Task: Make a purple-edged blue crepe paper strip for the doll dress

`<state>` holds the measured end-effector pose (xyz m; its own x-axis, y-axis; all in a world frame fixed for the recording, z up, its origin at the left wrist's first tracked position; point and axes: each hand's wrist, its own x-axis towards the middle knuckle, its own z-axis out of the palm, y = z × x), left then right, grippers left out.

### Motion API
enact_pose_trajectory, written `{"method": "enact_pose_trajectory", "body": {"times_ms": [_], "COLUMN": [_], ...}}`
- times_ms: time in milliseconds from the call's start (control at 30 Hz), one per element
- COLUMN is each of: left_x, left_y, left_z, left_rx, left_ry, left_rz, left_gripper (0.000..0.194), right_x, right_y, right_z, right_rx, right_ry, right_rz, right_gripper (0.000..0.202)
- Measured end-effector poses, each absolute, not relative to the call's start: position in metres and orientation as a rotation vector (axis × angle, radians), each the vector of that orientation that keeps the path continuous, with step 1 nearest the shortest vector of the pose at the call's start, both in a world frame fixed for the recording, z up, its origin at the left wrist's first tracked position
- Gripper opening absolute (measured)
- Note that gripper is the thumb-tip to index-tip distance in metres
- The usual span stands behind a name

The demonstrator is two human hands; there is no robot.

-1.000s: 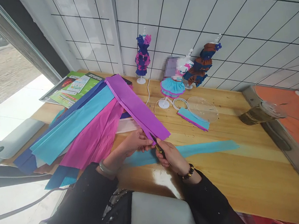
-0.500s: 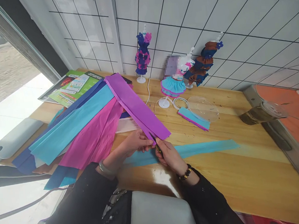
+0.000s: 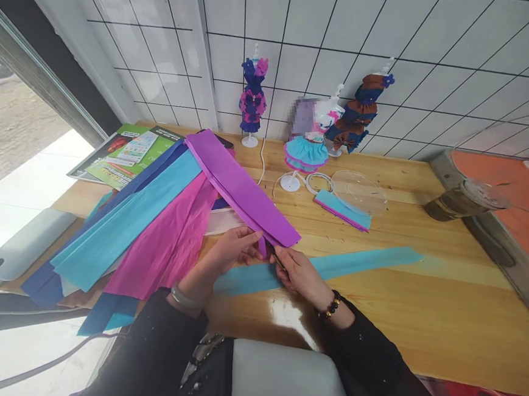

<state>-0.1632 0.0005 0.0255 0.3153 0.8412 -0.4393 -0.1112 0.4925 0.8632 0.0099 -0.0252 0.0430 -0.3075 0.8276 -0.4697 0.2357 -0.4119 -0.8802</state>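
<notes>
A folded purple crepe paper strip (image 3: 245,190) slants across the table from the far left towards my hands. My left hand (image 3: 238,247) pinches the near edge of this strip, where a narrow cut piece hangs down. Scissors (image 3: 278,259) sit in my closed right hand (image 3: 300,271), their blades mostly hidden at the strip's near end. Beneath both hands a flat light blue strip (image 3: 365,264) lies across the table. Left of the purple strip, pink (image 3: 167,242) and turquoise (image 3: 129,221) strips fan out in a pile.
Small dressed doll stands (image 3: 252,98) line the tiled wall. A folded blue-and-purple piece (image 3: 343,210) lies near a clear plastic lid (image 3: 360,191). To the right a cup of dark liquid (image 3: 448,200) stands by the raised edge. A white power bank-like box (image 3: 27,244) rests far left.
My left hand has shifted slightly left, drawing the cut purple piece away from the strip. The scissors' blades, visible and apart before, are now mostly hidden by the paper.
</notes>
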Motion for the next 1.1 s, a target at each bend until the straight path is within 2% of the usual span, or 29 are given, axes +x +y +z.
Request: {"method": "enact_pose_trajectory", "body": {"times_ms": [400,600,1100], "left_x": [-0.166,-0.167,-0.168], "left_y": [0.007,0.007,0.004], "left_z": [0.024,0.022,0.026], "left_rx": [0.840,0.809,0.715], "left_ry": [1.045,1.022,1.031], "left_rz": [0.781,0.726,0.615], "left_gripper": [0.031,0.029,0.024], "right_x": [0.007,0.006,-0.001], "right_y": [-0.025,-0.024,-0.015], "right_z": [0.045,0.045,0.045], "right_rx": [-1.515,-1.515,-1.467], "right_ry": [-1.329,-1.309,-1.329], "right_rz": [1.783,1.846,1.894], "right_gripper": [0.041,0.051,0.050]}}
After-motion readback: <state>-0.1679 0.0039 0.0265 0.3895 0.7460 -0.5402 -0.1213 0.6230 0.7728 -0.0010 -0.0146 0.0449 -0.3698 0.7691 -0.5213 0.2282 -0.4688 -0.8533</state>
